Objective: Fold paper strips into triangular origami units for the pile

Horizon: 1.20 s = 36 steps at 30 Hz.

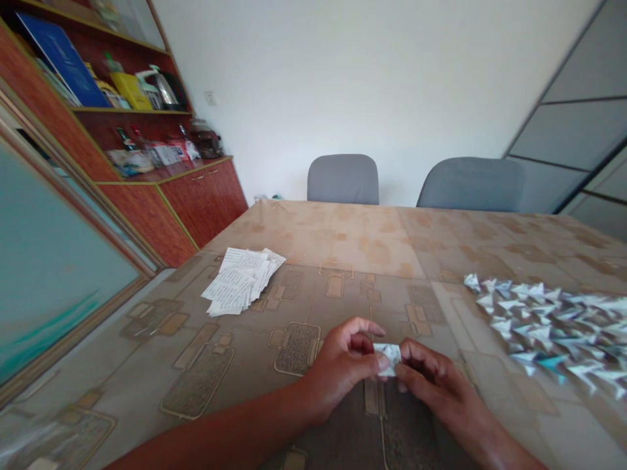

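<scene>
A small folded piece of printed paper (390, 356) is held above the near part of the table. My left hand (345, 356) pinches its left side, thumb in front and index finger arched above. At its right edge, my right hand (426, 371) grips the paper between thumb and curled fingers. A loose pile of printed paper slips (240, 281) lies to the left, beyond my left hand. Over on the right, several rows of small folded paper pieces (543, 326) with pointed tips stand on the table.
The table (313, 228) has a patterned brown cover. Two grey chairs, one chair (343, 178) at the middle and another chair (470, 184) to the right, stand at its far side. A wooden cabinet (206, 202) with filled shelves is at the left, beside a glass-panelled door (59, 248).
</scene>
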Available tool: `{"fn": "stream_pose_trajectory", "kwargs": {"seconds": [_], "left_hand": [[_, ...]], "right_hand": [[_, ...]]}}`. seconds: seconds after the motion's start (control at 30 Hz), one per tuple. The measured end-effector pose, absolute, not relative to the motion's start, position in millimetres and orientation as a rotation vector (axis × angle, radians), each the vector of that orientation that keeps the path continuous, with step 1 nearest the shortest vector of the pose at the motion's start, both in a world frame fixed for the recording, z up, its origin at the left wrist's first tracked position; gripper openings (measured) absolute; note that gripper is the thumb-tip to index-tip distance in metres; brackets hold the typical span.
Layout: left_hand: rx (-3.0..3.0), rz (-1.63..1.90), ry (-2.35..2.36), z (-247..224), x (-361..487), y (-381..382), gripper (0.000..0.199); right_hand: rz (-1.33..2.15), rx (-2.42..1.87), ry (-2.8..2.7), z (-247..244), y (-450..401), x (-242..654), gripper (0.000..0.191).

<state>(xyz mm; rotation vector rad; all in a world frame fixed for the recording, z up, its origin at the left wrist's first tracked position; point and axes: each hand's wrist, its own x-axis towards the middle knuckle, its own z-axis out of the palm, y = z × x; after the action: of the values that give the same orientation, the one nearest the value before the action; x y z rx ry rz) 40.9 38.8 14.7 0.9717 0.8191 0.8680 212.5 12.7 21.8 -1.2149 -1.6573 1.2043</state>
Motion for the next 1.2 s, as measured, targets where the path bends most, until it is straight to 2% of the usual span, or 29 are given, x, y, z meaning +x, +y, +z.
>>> {"fn": "stream_pose_trajectory", "kwargs": {"seconds": [0.23, 0.7, 0.97, 1.07, 1.2], "left_hand": [[1.094, 0.748, 0.822, 14, 37, 40, 0.035], [1.252, 0.858, 0.84, 5, 38, 40, 0.026], [1.101, 0.844, 0.776, 11, 42, 42, 0.034], [1.144, 0.848, 0.772, 9, 39, 44, 0.032], [1.249, 0.882, 0.803, 8, 33, 46, 0.022]], "right_hand": [[1.208, -1.169, -1.688, 29, 13, 211, 0.039], [1.154, -1.255, -1.775, 13, 8, 211, 0.042], [1.217, -1.205, -1.737, 19, 10, 209, 0.047], [1.194, -1.224, -1.736, 15, 12, 214, 0.05], [1.189, -1.243, -1.707, 9, 15, 222, 0.039]]}}
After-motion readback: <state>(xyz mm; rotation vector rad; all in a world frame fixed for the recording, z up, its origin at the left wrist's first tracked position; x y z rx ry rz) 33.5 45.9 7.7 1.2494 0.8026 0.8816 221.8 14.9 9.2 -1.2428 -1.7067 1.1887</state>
